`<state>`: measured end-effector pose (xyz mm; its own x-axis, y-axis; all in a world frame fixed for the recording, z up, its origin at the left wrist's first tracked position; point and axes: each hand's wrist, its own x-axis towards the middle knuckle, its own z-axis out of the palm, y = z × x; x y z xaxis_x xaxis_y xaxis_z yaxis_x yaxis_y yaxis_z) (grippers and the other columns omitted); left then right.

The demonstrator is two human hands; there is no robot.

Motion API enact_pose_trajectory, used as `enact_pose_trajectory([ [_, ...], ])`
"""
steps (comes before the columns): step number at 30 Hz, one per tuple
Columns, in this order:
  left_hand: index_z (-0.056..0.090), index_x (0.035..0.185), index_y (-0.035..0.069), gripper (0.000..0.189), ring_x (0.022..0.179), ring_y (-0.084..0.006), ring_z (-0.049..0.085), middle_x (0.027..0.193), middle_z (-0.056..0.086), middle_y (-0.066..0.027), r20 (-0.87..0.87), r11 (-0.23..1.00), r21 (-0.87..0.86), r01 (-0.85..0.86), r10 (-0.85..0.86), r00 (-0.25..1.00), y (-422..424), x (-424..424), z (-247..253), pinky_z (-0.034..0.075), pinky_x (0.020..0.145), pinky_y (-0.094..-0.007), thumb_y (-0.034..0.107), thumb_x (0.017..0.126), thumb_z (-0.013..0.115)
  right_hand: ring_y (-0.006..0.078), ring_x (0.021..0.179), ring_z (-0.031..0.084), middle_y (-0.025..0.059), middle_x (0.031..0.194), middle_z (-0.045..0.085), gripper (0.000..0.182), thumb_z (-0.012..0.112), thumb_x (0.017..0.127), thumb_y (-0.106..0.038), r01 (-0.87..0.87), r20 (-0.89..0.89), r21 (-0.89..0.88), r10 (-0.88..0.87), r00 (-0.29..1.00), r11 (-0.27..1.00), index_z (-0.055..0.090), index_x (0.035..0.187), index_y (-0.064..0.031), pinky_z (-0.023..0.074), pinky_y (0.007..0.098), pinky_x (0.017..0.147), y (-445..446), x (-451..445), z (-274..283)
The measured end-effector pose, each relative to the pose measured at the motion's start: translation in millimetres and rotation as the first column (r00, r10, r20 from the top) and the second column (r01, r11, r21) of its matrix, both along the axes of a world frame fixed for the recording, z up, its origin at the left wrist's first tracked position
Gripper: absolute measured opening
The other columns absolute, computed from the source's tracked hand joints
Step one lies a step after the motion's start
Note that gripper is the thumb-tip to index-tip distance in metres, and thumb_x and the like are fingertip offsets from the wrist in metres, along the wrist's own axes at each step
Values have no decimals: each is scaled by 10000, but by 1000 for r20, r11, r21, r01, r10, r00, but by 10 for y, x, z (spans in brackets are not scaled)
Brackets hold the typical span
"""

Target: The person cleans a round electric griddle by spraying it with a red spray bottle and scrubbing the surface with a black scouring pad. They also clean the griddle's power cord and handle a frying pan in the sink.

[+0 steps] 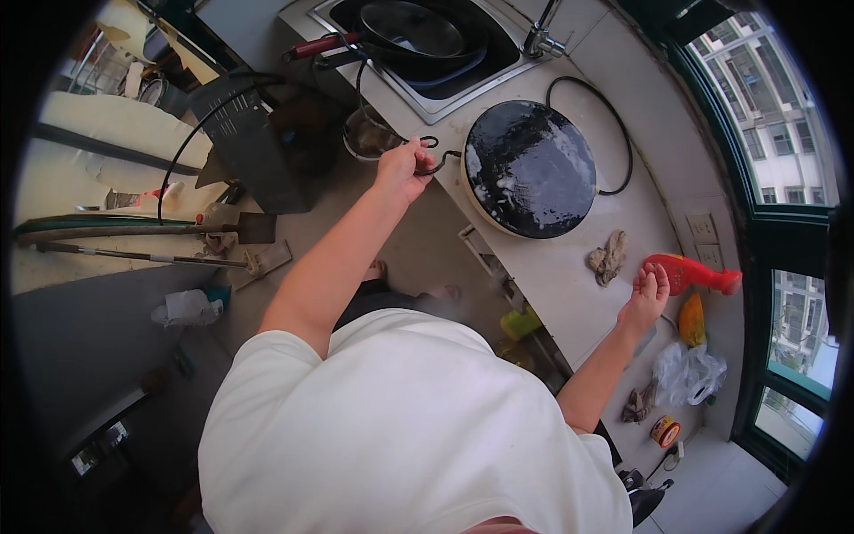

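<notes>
My left hand (404, 167) is closed around a bent length of black cord (437, 167) beside a round electric griddle (530, 170). The griddle has a black top and cream side; whitish foam or wet streaks mark its surface. It sits on the pale countertop (534, 267). At the right, my right hand (646, 294) has loosely curled, parted fingers and appears to hold nothing. It overlaps a red plastic bottle (694, 274) in the view; whether they touch is unclear. A crumpled, dirty cloth (607, 258) lies between the griddle and this hand.
Dark pans (413, 30) fill the sink (427, 110) beside a chrome faucet (544, 40). A bucket (367, 137) stands below the counter edge. Farther right are a yellow-orange item (692, 320), plastic bags (687, 374), another cloth (639, 402) and a small tub (665, 432).
</notes>
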<state>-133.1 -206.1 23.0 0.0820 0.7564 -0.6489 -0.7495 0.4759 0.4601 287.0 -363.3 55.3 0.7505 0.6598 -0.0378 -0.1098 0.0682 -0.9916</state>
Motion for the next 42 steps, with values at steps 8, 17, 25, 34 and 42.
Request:
enact_pose_trajectory([
  [8,480,862,71,173,614,-145,545,759,541,-43,-23,978,-94,185,-188,982,-17,51,-104,461,538,-298,212,962,489,103,828,571,58,954,614,171,531,914,-19,-626,143,4,619,773,780,564,1079,10,472,233,778,561,-1483,66],
  [17,400,1086,63,204,685,-161,530,1179,542,-263,318,839,60,540,-529,787,-60,-204,-225,400,474,-195,-43,914,429,106,827,572,53,946,614,145,543,914,-36,-644,115,-172,664,739,746,581,1047,11,480,244,778,407,-2144,-101],
  [25,532,909,55,75,591,-99,560,887,641,-116,-33,691,146,708,-712,702,25,-482,-131,445,487,-176,112,894,579,104,826,576,46,934,608,143,545,913,-40,-543,155,-264,590,792,797,578,1044,6,486,249,780,348,-2623,1],
  [34,563,984,36,200,714,-123,584,874,625,-65,-321,734,95,673,-617,718,302,-1011,-164,504,676,-232,223,915,580,97,845,574,36,928,602,137,545,908,-25,-552,176,-232,593,786,801,573,1040,1,488,236,757,543,-2567,118],
  [42,567,998,44,124,740,-119,584,877,629,-68,-347,943,99,318,-267,899,604,-2078,-140,495,658,-221,130,908,563,97,818,576,30,914,617,134,565,895,-47,-695,207,-256,740,640,672,589,1017,3,478,238,746,1550,-2777,483],
])
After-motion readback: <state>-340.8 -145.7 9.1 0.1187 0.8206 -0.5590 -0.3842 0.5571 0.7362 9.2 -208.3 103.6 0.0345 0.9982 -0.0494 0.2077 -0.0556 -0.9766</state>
